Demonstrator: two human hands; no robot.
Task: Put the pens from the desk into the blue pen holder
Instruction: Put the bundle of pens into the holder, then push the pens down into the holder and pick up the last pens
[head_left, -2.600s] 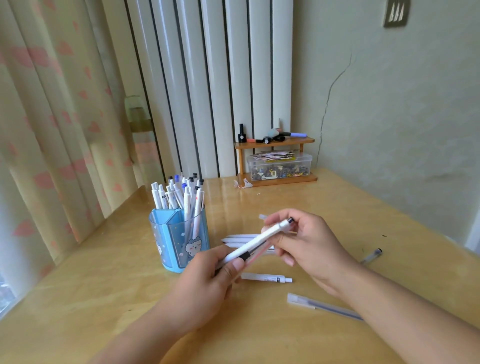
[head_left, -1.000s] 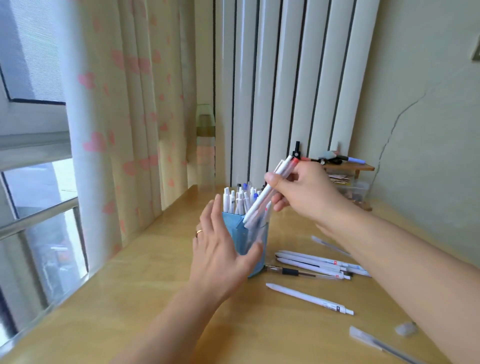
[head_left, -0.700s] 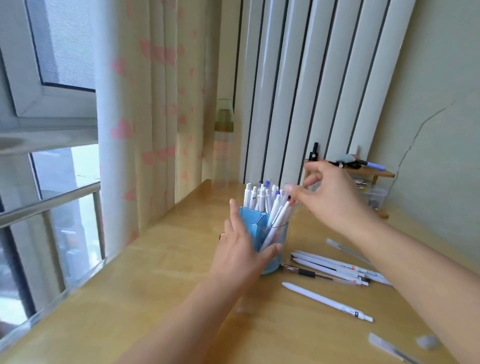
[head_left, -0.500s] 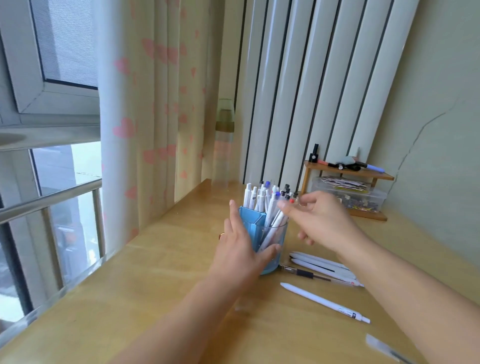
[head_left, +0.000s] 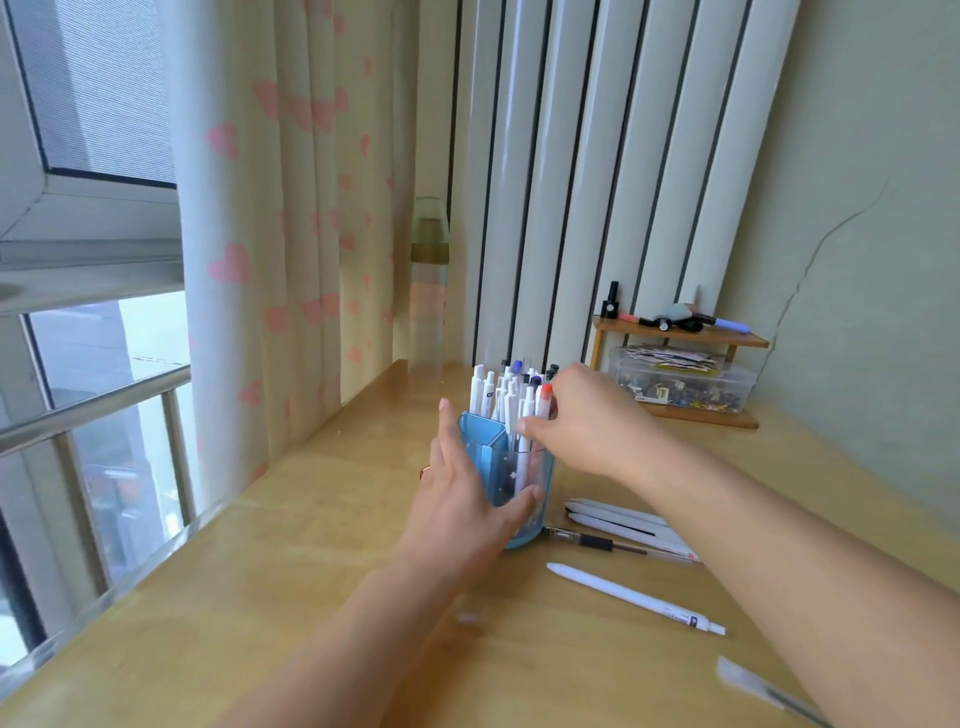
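Head view: at far left a curtain (head_left: 270, 218) is hanging beside the window. The left hand (head_left: 462, 512) is lying spread, fingers extended, palm flat against the near left side of the holder (head_left: 511, 483), thumb wrapping its front; a ring is showing on one finger. The holder is standing upright on the desk (head_left: 260, 597), crowded with upright pens (head_left: 506, 397). The right hand (head_left: 587, 421) is hovering at the holder's rim, fingers curled together over the pen tops; whether it is pinching any pen cannot be told. Below that hand's wrist, white pens (head_left: 618, 519) are lying bunched on the desk just beside the holder, with a black-grip pen (head_left: 597, 542) at their near edge. Nearer the viewer, a single white pen (head_left: 636, 597) is lying apart. A clear pen (head_left: 753, 686) is partly showing under the right forearm. Beyond the right hand, a wooden shelf (head_left: 680, 338) is standing against the wall.
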